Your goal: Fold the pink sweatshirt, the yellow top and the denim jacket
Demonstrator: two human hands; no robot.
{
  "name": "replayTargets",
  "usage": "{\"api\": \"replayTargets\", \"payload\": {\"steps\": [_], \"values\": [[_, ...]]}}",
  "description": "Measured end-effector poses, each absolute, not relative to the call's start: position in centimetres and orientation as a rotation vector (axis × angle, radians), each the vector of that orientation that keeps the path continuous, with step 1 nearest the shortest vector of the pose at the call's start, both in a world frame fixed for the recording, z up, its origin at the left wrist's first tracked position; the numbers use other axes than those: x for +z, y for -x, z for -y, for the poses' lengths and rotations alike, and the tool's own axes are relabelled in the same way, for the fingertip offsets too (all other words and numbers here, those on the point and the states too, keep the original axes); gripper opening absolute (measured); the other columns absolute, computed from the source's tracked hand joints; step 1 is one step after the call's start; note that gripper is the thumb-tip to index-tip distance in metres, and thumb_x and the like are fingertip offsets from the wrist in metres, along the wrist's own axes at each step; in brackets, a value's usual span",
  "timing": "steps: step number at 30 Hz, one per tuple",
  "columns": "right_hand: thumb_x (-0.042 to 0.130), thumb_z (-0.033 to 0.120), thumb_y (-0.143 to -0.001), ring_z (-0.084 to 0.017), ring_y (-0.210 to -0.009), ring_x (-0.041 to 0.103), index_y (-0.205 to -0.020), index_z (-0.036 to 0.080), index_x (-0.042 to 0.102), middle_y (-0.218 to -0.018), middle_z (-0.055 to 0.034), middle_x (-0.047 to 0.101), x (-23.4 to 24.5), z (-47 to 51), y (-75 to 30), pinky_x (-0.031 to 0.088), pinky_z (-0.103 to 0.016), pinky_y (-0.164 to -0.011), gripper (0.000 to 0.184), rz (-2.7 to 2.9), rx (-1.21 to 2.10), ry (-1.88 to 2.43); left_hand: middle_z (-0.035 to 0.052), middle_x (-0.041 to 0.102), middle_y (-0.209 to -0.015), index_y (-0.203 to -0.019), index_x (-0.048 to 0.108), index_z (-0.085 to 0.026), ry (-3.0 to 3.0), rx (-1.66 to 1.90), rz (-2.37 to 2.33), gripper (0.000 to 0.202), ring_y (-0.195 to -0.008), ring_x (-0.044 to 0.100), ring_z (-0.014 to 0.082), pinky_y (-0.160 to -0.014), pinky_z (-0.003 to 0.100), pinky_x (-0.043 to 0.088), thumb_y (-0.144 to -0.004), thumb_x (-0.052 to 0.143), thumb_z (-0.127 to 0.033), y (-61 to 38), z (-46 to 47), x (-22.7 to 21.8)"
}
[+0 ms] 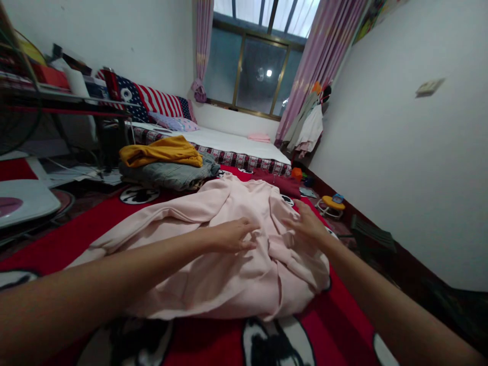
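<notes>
Red blanket [95, 229], black-and-white figures printed on it, covering the floor from the near edge up to the mattress. There is bare red to the left of the spread cloth and a narrower strip along its right edge.

Mattress [244, 142], white sheet, set under the window, its patterned side meeting the blanket's far edge.

Pale pink garment [213, 274], crumpled and spread across the middle of the blanket. One sleeve trails out to the left, the near hem is bunched in a rounded fold, and the right edge stops short of the blanket's border.

Stack of clothes: grey jeans [171, 174] with a mustard-yellow top [163, 151] on them, at the far left corner, just clear of the pink garment.

Dark red garment [276, 184], flat, touching the pink garment's far edge.

Left hand [231, 235], palm down on the garment's middle, fingers loosely spread, flat on the cloth and gripping nothing.

Right hand [307, 222], on the garment's right shoulder area, fingers close together, tips on a fold. Whether they nip the cloth cannot be told.

Yellow toy [331, 204], on the floor beside the right wall, apart from the blanket
</notes>
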State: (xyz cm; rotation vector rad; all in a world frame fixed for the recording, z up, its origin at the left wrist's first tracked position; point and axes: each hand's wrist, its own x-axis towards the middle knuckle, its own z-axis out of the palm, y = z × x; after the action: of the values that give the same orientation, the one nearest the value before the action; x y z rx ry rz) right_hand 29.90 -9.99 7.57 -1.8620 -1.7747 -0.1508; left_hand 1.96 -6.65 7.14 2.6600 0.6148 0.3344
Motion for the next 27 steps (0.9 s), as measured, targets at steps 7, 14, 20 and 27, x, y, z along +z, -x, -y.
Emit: {"api": "replayTargets", "payload": {"steps": [7, 14, 20, 27], "values": [[0.057, 0.019, -0.074, -0.025, -0.092, 0.065, -0.106, 0.027, 0.068, -0.103, -0.0071, 0.070, 5.3, 6.4, -33.4, 0.049, -0.034, -0.075, 0.035, 1.642, -0.466, 2.192, 0.0137, 0.036, -0.152, -0.143, 0.042, -0.028, -2.878, 0.396, -0.771, 0.062, -0.140, 0.031, 0.0348, -0.111, 0.055, 0.025, -0.090, 0.045, -0.060, -2.2, 3.6, 1.1], [0.054, 0.011, -0.074, -0.036, -0.111, 0.056, -0.114, 0.012, 0.063, -0.119, -0.0239, 0.058, 5.6, 2.5, -36.2, 0.046, -0.053, -0.086, 0.041, 1.224, -0.595, 2.350, 0.0119, 0.047, -0.143, -0.125, 0.063, -0.026, -2.898, 0.436, -0.866, 0.045, -0.136, 0.037, 0.0354, -0.111, 0.051, 0.030, -0.084, 0.060, -0.046, -2.3, -0.4, 3.9], [0.057, 0.045, -0.084, -0.035, -0.128, 0.044, -0.142, 0.010, 0.036, -0.141, -0.0246, 0.042, 2.0, -0.4, -31.8, 0.040, -0.047, -0.099, 0.071, 1.337, -0.342, 2.051, 0.0135, 0.048, -0.141, -0.138, 0.048, -0.032, -2.660, 0.460, -1.697, 0.048, -0.127, 0.046, 0.0346, -0.102, 0.053, 0.036, -0.090, 0.045, -0.030, 0.5, -7.6, 4.5], [0.062, 0.072, -0.069, -0.041, -0.122, 0.049, -0.149, 0.013, 0.028, -0.137, -0.0257, 0.049, 1.8, -1.6, -32.3, 0.041, -0.052, -0.094, 0.105, 1.492, -0.250, 2.261, 0.0178, 0.059, -0.126, -0.143, 0.039, -0.026, -2.452, 0.676, -1.939, 0.071, -0.112, 0.058, 0.0374, -0.089, 0.047, 0.046, -0.085, 0.042, -0.067, 0.6, -8.6, 3.3]]}}
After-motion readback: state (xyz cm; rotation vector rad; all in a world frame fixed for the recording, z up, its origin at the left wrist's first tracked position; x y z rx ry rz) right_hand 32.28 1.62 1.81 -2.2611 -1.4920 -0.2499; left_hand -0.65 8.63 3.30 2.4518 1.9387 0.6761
